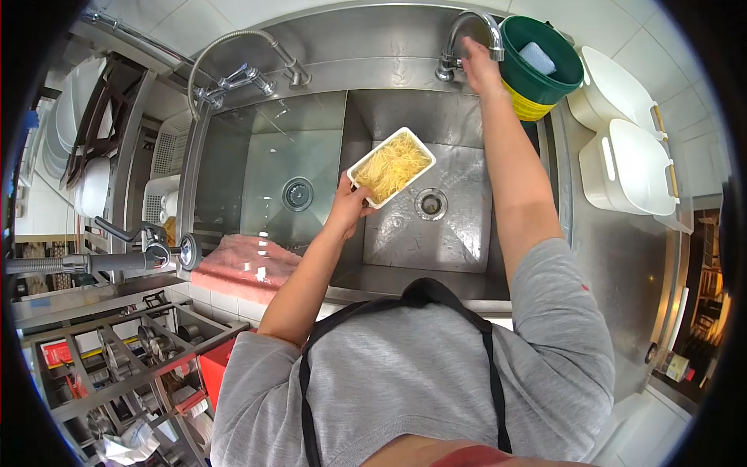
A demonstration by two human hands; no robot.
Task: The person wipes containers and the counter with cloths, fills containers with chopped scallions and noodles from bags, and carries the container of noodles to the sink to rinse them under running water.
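Observation:
My left hand [348, 204] grips the near left corner of a white rectangular tub [427, 145], thumb over the rim. Thin pale-yellow shreds [393, 167] fill it; they look like shredded potato, though I cannot be sure. The tub is held slightly tilted above the right sink basin [389, 241], up and left of its drain [431, 204]. At the back of the sink, my right hand [481, 68] reaches up to the curved tap [496, 48]. Its fingers look stretched out beside the spout and are partly hidden, so contact is unclear.
Water stands in the left basin [268, 163], with a pink cloth [245, 265] over its front edge. A green bucket [572, 74] with a sponge and white tubs [615, 171] stand right. A spray hose [226, 40] and a sprayer arm [124, 262] are left.

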